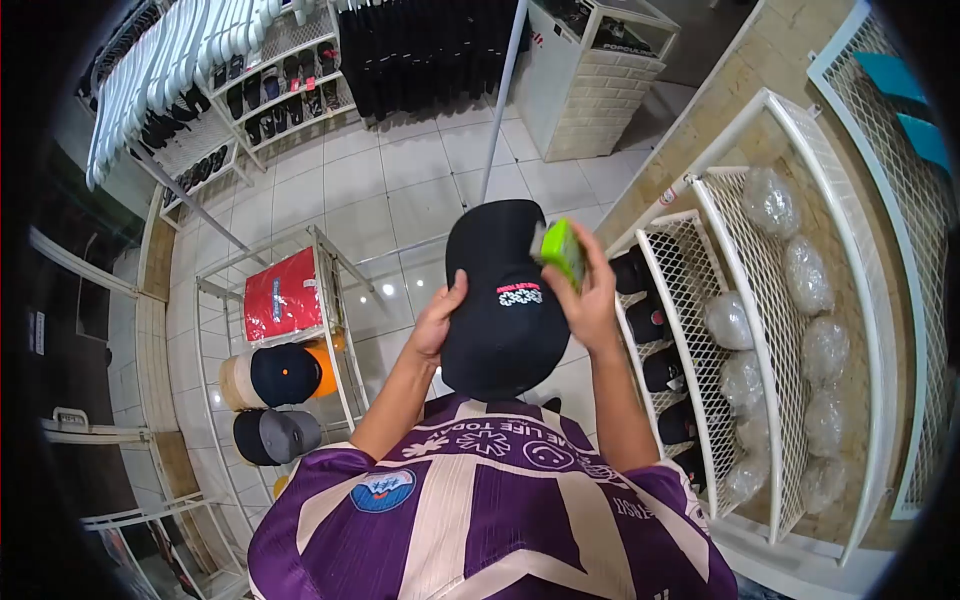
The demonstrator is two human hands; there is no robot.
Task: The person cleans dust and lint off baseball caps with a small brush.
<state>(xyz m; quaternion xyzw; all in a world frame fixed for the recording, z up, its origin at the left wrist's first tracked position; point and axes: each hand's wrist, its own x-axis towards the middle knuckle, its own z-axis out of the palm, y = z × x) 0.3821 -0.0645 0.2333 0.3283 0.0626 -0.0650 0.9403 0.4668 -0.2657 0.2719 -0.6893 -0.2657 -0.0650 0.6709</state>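
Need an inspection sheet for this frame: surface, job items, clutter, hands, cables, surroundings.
Surface: pale tiled floor; no worktop seen.
Job's things: black cap with front logo; green object held against it.
Clutter: wire stand with stacked caps and a red folded item.
Hands: left hand grips the black cap; right hand holds the green object.
Cables: nothing seen.
Surroundings: white mesh wall racks, plastic-wrapped bundles, hanging dark clothes.
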